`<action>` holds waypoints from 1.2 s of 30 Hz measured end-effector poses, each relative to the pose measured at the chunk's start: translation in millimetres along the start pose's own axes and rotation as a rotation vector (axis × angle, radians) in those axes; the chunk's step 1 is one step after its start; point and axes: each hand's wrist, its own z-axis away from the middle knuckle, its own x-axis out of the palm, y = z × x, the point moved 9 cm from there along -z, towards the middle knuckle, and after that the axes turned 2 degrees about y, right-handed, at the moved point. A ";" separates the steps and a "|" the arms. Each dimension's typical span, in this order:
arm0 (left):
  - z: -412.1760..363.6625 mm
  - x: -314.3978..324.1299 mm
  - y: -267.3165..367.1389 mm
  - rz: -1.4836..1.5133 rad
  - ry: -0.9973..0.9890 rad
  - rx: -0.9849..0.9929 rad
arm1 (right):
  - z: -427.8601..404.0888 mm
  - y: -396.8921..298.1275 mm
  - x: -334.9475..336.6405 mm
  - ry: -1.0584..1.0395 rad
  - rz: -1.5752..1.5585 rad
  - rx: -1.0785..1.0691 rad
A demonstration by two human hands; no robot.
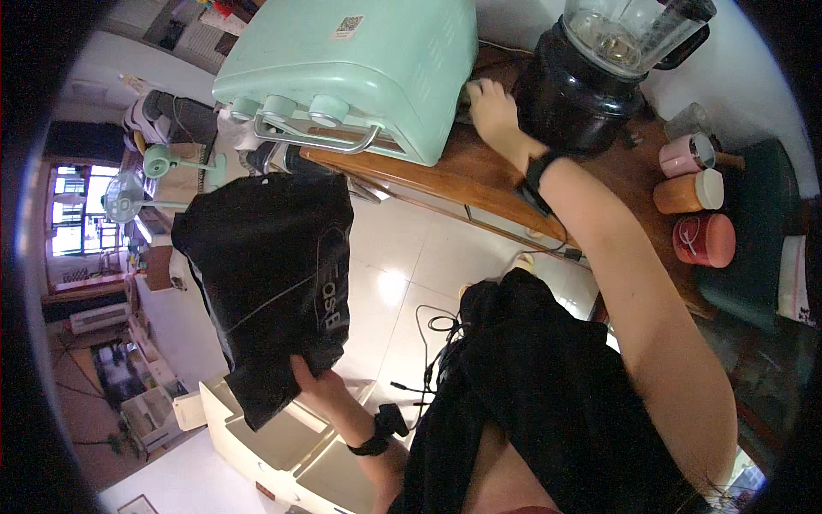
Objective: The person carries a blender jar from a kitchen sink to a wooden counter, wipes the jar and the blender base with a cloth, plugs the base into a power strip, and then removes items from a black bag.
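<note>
My left hand [316,387] grips the lower corner of a black plastic bag [273,263] printed with pale lettering, held up over the floor. My right hand [496,112] reaches over the wooden cabinet top [478,157], into the gap between a mint-green toaster oven [385,70] and a black blender base [565,96]. Its fingertips lie close to the oven's side. Whatever they touch there is too hidden to make out. A clear jug [610,38] sits on the blender base.
Right of the blender stand a pink cup [686,155], an orange jar with a pale lid [688,191] and a red container [703,239]. Cables [443,334] hang beside my dark clothing. Cream open drawers [282,443] are below my left hand. Green fans [157,160] stand farther left.
</note>
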 end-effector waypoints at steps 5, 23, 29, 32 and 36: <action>0.0 -34.7 19.2 -0.342 0.047 0.292 | 87.0 -53.0 -17.0 0.047 0.099 -0.446; -8.0 -100.8 -9.1 -0.195 0.023 0.063 | -27.0 23.9 39.5 -0.175 0.363 -0.040; 6.2 -56.9 -2.0 0.058 0.032 -0.048 | -29.1 32.1 13.4 -0.151 -0.266 0.175; 0.5 -81.6 8.1 -0.657 -0.086 0.325 | 40.2 -28.5 -31.5 0.081 -0.066 -0.126; -3.0 -49.6 -18.7 -0.137 0.000 -0.039 | 92.6 -57.5 1.3 -0.061 0.033 -0.159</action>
